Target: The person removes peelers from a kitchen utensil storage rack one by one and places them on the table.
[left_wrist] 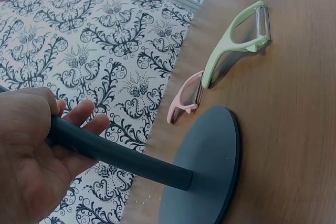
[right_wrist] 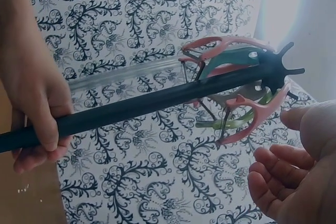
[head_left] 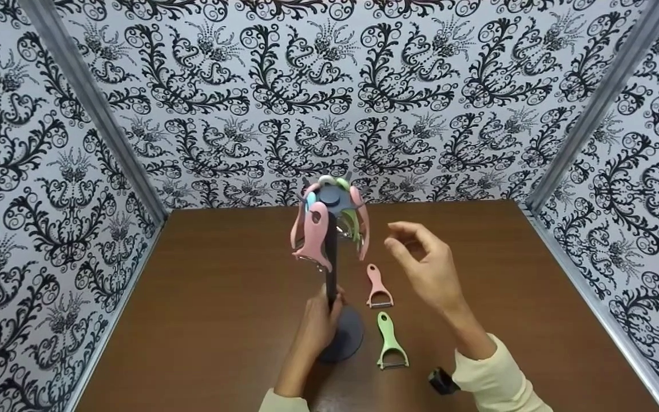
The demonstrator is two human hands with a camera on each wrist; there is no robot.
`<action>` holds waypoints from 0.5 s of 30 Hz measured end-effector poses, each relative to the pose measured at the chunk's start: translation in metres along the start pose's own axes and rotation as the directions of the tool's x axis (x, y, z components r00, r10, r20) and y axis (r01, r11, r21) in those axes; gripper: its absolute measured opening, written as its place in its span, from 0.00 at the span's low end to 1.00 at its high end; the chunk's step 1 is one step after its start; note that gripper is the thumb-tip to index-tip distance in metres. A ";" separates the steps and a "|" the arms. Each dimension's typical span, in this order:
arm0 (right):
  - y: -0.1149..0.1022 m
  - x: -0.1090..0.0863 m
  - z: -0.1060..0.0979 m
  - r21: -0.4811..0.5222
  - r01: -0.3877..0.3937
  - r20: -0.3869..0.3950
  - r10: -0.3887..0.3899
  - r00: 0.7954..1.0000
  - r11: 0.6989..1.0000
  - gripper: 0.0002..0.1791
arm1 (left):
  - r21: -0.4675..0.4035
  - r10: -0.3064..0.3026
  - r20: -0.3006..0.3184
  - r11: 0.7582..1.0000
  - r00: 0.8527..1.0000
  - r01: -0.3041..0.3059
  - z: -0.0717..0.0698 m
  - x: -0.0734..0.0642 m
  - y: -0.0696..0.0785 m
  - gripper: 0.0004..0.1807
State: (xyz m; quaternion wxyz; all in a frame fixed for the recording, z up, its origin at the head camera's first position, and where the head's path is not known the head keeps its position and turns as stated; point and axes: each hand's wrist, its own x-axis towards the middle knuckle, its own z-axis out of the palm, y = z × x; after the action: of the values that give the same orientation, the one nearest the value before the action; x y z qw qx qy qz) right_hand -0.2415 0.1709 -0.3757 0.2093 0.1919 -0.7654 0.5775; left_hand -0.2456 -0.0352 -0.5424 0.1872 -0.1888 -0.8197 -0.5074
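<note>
A dark grey stand has a round base (left_wrist: pixel 210 161), an upright pole (right_wrist: pixel 131 106) and a hooked top (head_left: pixel 332 199). My left hand (head_left: pixel 319 320) grips the pole low down, fingers wrapped round it. Several peelers hang from the hooks, among them a pink peeler (head_left: pixel 315 234) at the front, another pink peeler (head_left: pixel 362 223) on the right side and a teal peeler (right_wrist: pixel 231 60). To the right of the hanging peelers my right hand (head_left: pixel 429 266) is raised in the air. Its fingers are loosely bent, with nothing between thumb and fingertips.
On the brown table (head_left: pixel 221 297) right of the base lie a pink peeler (head_left: pixel 374 277) and, nearer me, a green peeler (head_left: pixel 388 332). A small black object (head_left: pixel 443 381) is beside the right sleeve. Patterned walls (head_left: pixel 329 86) enclose the table at the back and sides.
</note>
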 end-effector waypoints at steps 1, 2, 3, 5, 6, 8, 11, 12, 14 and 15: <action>-0.002 0.001 0.000 0.001 0.006 -0.003 -0.006 1.000 1.000 0.13 | -0.002 0.007 -0.001 1.000 1.000 -0.007 0.000 0.000 0.000 0.04; -0.003 0.002 0.000 0.006 0.012 -0.004 -0.012 1.000 1.000 0.13 | 0.000 0.007 -0.002 1.000 1.000 -0.007 0.000 0.000 0.000 0.04; -0.004 0.003 0.001 0.011 0.017 -0.003 -0.017 1.000 1.000 0.13 | -0.003 0.002 -0.002 1.000 1.000 -0.002 0.000 0.000 0.000 0.05; -0.005 0.005 0.001 0.018 0.026 0.000 -0.026 1.000 0.999 0.13 | 0.000 -0.009 0.000 1.000 1.000 0.009 -0.001 0.000 0.000 0.05; -0.006 0.006 0.002 0.019 0.031 0.002 -0.031 1.000 0.999 0.13 | -0.002 -0.020 0.003 1.000 1.000 0.020 -0.001 0.000 0.000 0.05; -0.007 0.007 0.001 0.024 0.031 0.005 -0.032 0.999 0.999 0.14 | -0.011 -0.037 0.011 0.999 0.999 0.037 -0.002 0.000 0.001 0.06; -0.010 0.008 0.001 0.027 0.030 0.008 -0.030 1.000 0.999 0.14 | -0.023 -0.065 0.025 0.998 0.998 0.066 -0.002 0.000 0.001 0.07; -0.011 0.008 0.001 0.026 0.029 0.009 -0.029 1.000 0.999 0.14 | -0.028 -0.074 0.028 0.997 0.997 0.075 -0.002 0.000 0.001 0.08; -0.014 0.009 0.001 0.025 0.031 0.011 -0.031 0.999 0.999 0.14 | -0.034 -0.088 0.031 0.995 0.996 0.089 -0.002 0.001 0.002 0.08; -0.015 0.010 0.001 0.024 0.033 0.012 -0.034 0.999 0.999 0.14 | -0.037 -0.093 0.032 0.995 0.995 0.094 -0.002 0.001 0.002 0.08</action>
State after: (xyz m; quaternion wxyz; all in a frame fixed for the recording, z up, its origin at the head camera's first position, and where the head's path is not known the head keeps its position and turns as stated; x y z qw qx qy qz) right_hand -0.2419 0.1655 -0.3587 0.2118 0.2108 -0.7567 0.5815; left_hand -0.2451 -0.0365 -0.5397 0.1472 -0.1614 -0.8203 -0.5285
